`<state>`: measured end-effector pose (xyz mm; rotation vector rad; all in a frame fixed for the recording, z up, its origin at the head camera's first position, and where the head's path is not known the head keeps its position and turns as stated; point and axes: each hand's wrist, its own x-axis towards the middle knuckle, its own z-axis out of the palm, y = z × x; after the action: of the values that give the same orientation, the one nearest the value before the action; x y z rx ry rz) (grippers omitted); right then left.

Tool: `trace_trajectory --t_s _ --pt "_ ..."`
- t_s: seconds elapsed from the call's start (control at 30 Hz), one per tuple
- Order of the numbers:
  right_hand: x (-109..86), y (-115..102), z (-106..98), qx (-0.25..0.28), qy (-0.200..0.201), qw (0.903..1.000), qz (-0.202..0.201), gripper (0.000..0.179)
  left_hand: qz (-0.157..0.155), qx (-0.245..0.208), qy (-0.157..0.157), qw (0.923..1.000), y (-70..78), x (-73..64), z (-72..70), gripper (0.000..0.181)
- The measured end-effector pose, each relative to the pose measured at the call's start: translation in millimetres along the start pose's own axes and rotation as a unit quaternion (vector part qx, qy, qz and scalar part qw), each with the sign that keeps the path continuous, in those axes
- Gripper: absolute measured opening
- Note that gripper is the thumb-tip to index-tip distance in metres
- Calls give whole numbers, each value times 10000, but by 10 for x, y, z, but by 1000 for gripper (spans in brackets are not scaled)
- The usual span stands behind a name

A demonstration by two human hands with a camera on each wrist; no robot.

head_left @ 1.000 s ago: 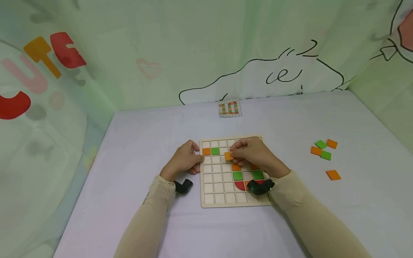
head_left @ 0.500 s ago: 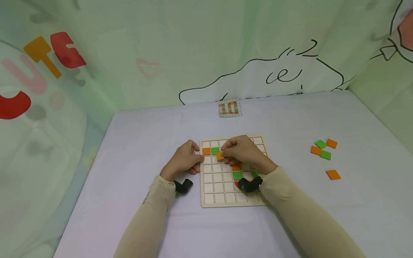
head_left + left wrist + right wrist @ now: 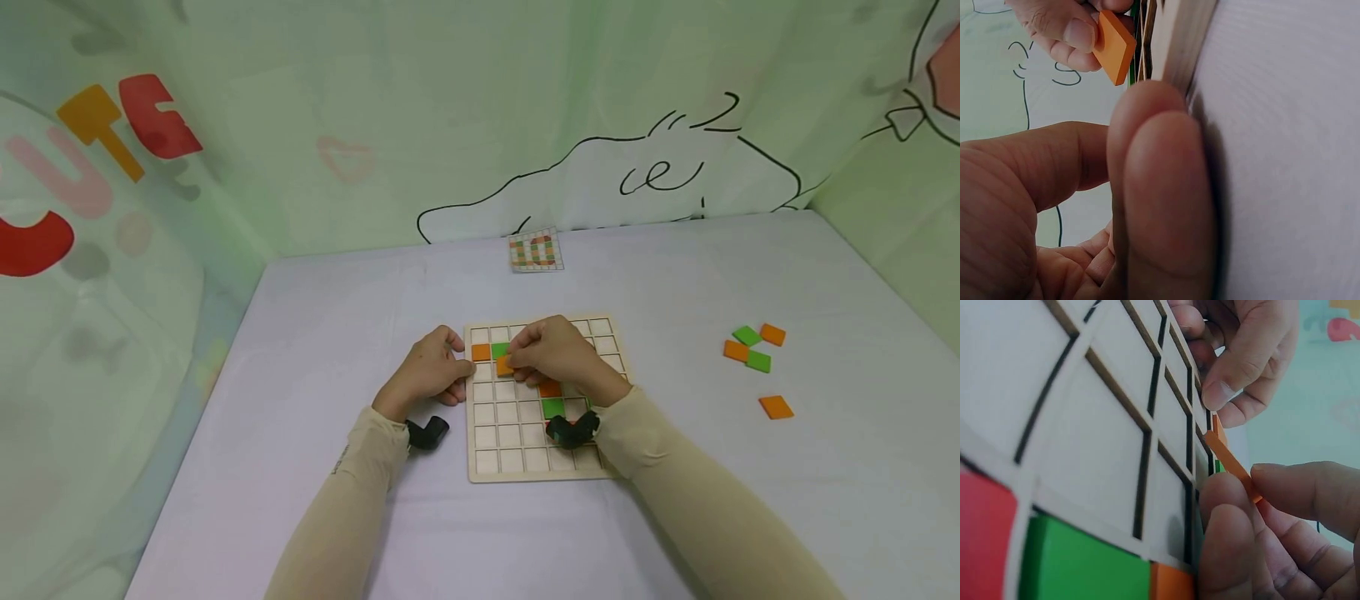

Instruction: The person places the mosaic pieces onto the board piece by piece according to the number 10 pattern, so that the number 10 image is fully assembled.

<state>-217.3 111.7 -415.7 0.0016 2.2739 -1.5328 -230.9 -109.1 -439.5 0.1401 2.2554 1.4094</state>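
Observation:
My right hand [image 3: 558, 352] pinches a square orange tile [image 3: 504, 366] between thumb and fingers. In the right wrist view that tile [image 3: 1233, 465] is tilted, its far edge near the board. A wooden grid board [image 3: 486, 413] lies flat under the right hand. My left hand [image 3: 426, 367] rests at the board's left edge, thumb touching the rim and fingers bent beside it. Set in the grid's upper left are an orange tile [image 3: 481, 352] and a partly covered green tile [image 3: 499, 349]. Another green tile [image 3: 552, 408] sits lower in the grid; the right wrist hides cells beyond it.
Loose tiles lie to the right: a green tile [image 3: 746, 335], an orange tile [image 3: 772, 334], and several others, with one orange tile [image 3: 776, 407] apart from them. A patterned card [image 3: 536, 251] lies at the back, near the curtain [image 3: 337, 125].
My right hand has carried the orange tile leftward across the board, from the middle columns to just below the green tile. The left hand has stayed at the board's edge.

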Motion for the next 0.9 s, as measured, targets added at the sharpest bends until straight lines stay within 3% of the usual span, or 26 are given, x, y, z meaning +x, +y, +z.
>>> trace_trajectory --t_s 0.63,0.77,0.9 --pt "-108 54 -12 42 -16 9997 -235 13 36 24 -12 10000 -24 17 58 32" --pt "-213 110 -69 -21 108 9991 -398 16 68 23 -22 10000 -18 15 79 32" --pt "-413 191 -255 -170 373 9985 -374 21 94 37 -51 9999 -1 7 96 32"
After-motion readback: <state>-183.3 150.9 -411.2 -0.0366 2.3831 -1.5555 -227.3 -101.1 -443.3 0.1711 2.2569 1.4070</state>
